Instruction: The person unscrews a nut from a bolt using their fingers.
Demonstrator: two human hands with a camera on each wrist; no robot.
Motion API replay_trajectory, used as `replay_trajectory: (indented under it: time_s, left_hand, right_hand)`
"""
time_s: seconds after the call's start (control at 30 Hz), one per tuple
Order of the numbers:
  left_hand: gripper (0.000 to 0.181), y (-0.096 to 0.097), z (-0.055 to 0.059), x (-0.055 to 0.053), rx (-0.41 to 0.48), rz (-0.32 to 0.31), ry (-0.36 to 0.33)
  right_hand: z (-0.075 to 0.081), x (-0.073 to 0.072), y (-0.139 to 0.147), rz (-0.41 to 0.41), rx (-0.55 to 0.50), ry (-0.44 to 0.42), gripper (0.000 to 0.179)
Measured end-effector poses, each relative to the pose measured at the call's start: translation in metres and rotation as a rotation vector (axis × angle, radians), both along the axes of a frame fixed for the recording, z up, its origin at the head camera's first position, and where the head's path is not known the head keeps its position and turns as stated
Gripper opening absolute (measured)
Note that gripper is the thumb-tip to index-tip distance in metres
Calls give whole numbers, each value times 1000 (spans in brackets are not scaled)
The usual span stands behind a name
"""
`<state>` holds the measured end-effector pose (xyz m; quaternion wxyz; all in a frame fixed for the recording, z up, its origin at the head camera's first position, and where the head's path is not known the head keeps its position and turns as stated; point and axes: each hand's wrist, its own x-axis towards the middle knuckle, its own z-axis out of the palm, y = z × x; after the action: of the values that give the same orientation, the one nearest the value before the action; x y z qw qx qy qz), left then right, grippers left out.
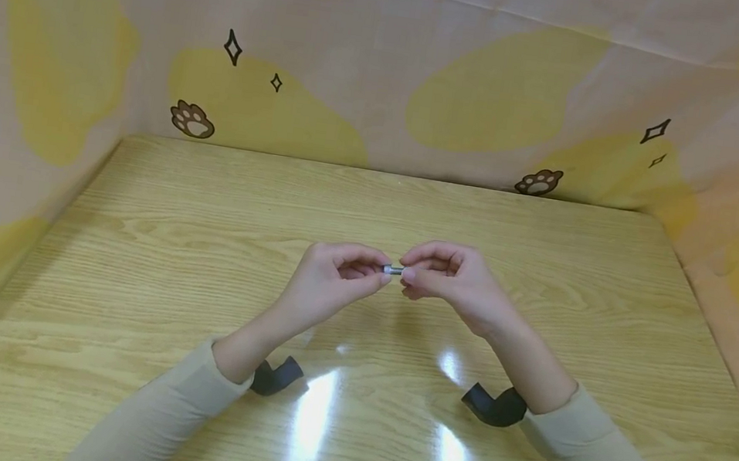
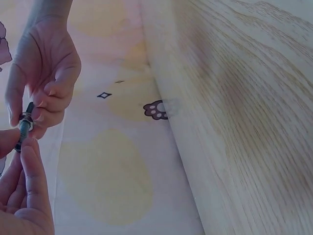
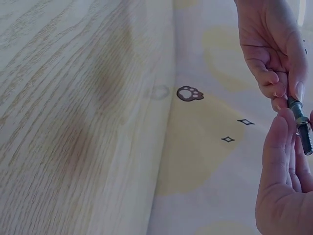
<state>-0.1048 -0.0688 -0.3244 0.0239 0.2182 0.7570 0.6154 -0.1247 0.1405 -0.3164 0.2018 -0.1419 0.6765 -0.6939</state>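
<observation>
Above the table [image 1: 206, 193], fingertips nearly together, the left hand [image 1: 331, 276] at nine o'clock pinched a bolt [image 1: 395, 270]; the right hand [image 1: 454, 277] at three pinched its nut [image 3: 302, 121], seemingly only partway threaded.

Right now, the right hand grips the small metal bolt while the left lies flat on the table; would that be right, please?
The left hand isn't lying flat; it pinches the bolt, as the left wrist view shows. The rest is right.

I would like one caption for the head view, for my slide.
Left hand and right hand hold a small metal bolt over a wood-grain table, before a patterned cloth.
</observation>
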Motion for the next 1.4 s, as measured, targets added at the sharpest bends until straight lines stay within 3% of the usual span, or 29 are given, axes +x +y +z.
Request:
replay_trajectory:
  time_s: [0.27, 0.43, 0.6, 0.87, 1.23, 1.4]
  left_hand:
    - [15, -1, 0, 0, -2, -18, 22]
    - [15, -1, 0, 0, 2, -17, 14]
    - [15, 0, 0, 0, 2, -9, 6]
    - [15, 1, 1, 1, 7, -21, 13]
    - [14, 0, -4, -1, 7, -9, 18]
    - [14, 1, -2, -1, 5, -11, 13]
  right_hand:
    - [0, 2, -1, 7, -26, 43, 21]
    - [0, 2, 0, 1, -23, 14, 26]
    - [-2, 0, 2, -4, -22, -10, 18]
    - [0, 3, 3, -6, -21, 40, 24]
    - [-1, 0, 0, 12, 45, 13, 28]
    - [-1, 0, 0, 7, 20, 35, 13]
